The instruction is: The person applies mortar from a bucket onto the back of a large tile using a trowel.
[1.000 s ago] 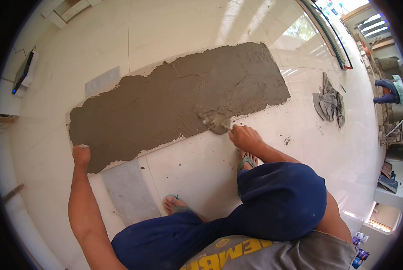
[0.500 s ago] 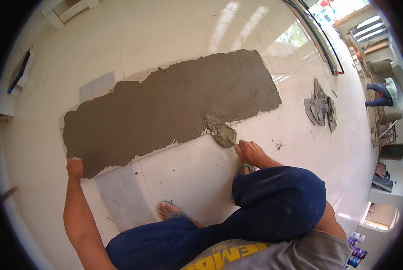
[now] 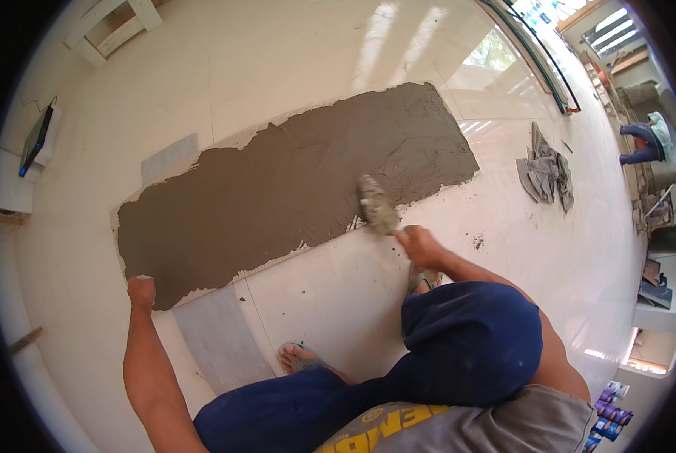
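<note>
A long tile [image 3: 114, 220] lies in front of me, nearly covered by a layer of wet grey mortar [image 3: 262, 196]. Its pale edge shows along the sides. My left hand [image 3: 141, 290] is closed on the tile's near left corner; the fingertips are hidden. In my right hand [image 3: 422, 248] is the handle of a trowel [image 3: 379, 210], its blade coated with mortar and blurred by motion. The blade hovers over or touches the near edge of the mortar, right of the middle; I cannot tell which.
Grey strips [image 3: 221, 332] lie under the tile's near left part. A dirty grey cloth [image 3: 546, 172] is on the floor at right. Long dark-edged panels [image 3: 534, 57] stand far right, and a white wooden frame [image 3: 115, 29] far left. Another person [image 3: 646, 140] bends over at far right.
The trowel has lifted and turned, its blade tip swinging up over the mortar. My left hand stays at the corner. The whole view has shifted slightly.
</note>
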Motion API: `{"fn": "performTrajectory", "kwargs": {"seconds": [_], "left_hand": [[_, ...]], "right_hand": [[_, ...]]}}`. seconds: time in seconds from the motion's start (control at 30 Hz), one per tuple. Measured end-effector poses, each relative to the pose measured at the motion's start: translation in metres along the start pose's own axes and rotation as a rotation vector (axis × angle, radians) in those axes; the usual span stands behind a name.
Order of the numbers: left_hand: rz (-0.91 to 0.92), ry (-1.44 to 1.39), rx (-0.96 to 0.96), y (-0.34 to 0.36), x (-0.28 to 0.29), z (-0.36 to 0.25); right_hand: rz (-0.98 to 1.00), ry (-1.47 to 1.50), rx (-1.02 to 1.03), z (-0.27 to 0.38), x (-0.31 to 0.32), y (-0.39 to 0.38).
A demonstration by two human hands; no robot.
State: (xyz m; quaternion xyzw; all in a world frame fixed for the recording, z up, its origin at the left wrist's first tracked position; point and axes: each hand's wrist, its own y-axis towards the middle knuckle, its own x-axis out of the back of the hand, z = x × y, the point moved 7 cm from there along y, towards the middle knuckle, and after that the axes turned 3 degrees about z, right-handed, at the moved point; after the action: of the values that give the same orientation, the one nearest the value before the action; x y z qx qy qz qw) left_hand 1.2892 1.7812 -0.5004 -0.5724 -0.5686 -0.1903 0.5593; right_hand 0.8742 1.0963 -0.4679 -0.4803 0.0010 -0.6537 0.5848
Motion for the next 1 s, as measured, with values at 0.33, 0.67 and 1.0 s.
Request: {"fn": "performTrajectory", "kwargs": {"seconds": [0.33,0.67,1.0], "left_hand": [[-0.080,-0.048,-0.099,0.007,0.013,0.028],[-0.055,-0.038,-0.059,-0.029,0.031,0.040],[-0.150,-0.028,0.008,-0.023,0.036,0.064]], "right_hand": [[0.030,-0.288,0.016,0.076,0.005,0.040],[-0.405,0.002,-0.492,-0.117,0.200,0.117],[-0.250,0.173,-0.250,-0.010,0.119,0.187]]}}
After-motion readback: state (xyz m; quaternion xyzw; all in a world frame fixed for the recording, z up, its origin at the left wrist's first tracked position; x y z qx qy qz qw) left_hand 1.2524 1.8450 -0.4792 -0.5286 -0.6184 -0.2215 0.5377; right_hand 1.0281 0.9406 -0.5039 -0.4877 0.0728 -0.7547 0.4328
